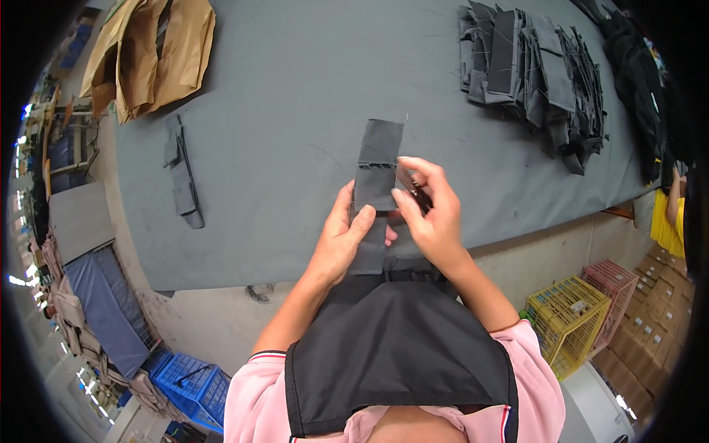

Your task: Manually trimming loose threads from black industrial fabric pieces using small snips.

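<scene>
A strip of dark grey fabric (pixel 379 181) extends away from me over the table's near part, with a seam and frayed threads across its middle. My left hand (pixel 341 232) grips its near left side, thumb lying on top; the fingers underneath are partly hidden. At the strip's right edge, my right hand (pixel 434 214) is closed, with thumb and forefinger bent toward the fabric. A small dark tool (pixel 421 196), which looks like thread snips, sits inside the right hand, mostly covered by fingers. More grey fabric hangs below the left hand toward my black apron (pixel 399 336).
A grey-covered table (pixel 281 88) spreads before me. On it are a brown paper bag (pixel 185 59), a few fabric strips (pixel 182 177) at left, and a large stack of cut pieces (pixel 546 66) at right. Crates, yellow (pixel 565 317) and blue (pixel 188 384), flank me. Another person's yellow garment (pixel 665 225) shows far right.
</scene>
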Available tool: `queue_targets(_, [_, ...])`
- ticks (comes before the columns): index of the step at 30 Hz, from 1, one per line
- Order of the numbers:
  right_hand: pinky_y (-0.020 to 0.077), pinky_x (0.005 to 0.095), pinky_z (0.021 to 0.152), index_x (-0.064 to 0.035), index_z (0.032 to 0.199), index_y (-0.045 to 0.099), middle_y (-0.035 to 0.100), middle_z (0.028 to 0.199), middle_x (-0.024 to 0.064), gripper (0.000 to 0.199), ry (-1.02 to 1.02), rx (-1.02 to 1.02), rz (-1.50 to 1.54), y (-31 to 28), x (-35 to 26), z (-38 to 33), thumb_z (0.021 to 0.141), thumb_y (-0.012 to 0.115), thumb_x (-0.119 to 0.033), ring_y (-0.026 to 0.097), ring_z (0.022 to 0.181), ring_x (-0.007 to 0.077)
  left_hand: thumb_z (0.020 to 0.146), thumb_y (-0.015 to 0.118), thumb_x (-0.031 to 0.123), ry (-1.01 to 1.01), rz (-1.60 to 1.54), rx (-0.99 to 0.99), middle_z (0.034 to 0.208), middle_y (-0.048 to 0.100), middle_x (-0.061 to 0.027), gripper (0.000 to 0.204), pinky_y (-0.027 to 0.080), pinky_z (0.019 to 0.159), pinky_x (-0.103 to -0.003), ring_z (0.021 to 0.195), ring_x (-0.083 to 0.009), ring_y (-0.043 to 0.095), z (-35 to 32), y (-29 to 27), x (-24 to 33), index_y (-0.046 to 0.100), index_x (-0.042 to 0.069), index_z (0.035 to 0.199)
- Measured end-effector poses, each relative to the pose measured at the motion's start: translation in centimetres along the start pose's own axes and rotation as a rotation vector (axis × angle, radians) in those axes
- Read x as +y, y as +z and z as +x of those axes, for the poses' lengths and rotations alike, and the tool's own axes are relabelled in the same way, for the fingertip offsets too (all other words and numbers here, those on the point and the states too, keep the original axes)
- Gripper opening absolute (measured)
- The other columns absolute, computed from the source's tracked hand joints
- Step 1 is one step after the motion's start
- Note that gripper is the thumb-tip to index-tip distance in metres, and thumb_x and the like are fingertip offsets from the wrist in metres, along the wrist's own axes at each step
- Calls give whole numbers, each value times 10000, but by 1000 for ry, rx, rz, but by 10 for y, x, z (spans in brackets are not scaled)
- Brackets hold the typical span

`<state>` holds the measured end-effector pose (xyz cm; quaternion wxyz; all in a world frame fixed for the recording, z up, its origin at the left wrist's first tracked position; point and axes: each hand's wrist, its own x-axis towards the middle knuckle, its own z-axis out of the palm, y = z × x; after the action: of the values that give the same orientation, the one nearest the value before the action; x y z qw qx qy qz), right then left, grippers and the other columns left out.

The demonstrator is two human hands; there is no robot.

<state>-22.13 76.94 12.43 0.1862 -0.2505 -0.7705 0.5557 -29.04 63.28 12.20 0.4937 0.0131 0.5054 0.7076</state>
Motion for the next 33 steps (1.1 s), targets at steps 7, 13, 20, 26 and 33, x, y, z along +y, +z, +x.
queue_targets(7, [431,301,504,-67,1017,619,519,792,43,331,-333,-18,-362,-23,-21,-17,703,723,-70,557,588,182,956,515,239,68,-43,64,1132,565,-116,531,510,787,-320,915,-167,611,2,3,4,256,56,1382])
queue_targets(13, [413,301,493,-69,984,634,506,764,41,316,-364,-16,-461,-17,-19,-16,681,724,-73,531,548,180,962,504,171,166,18,101,1229,487,-55,429,438,920,-293,1076,-124,502,1,10,1,330,92,1346])
queue_targets(20, [400,296,479,-68,985,634,505,757,33,314,-357,21,-444,-10,-16,-17,685,723,-80,505,515,178,962,501,158,174,27,163,1260,461,-52,454,407,956,-289,1125,-125,469,0,12,-1,309,87,1366])
queue_targets(26, [413,300,480,-66,965,639,506,749,34,285,-384,3,-515,-10,-13,-18,692,720,-72,533,532,179,954,519,197,162,-34,140,1152,553,-104,533,468,858,-294,956,-150,566,-1,15,3,249,43,1388])
queue_targets(33, [425,304,480,-63,906,646,516,726,42,211,-322,107,-306,-15,-14,-15,704,703,-48,555,551,184,954,519,222,25,17,101,1007,601,-116,577,515,663,-285,725,-145,603,1,4,9,219,14,1401])
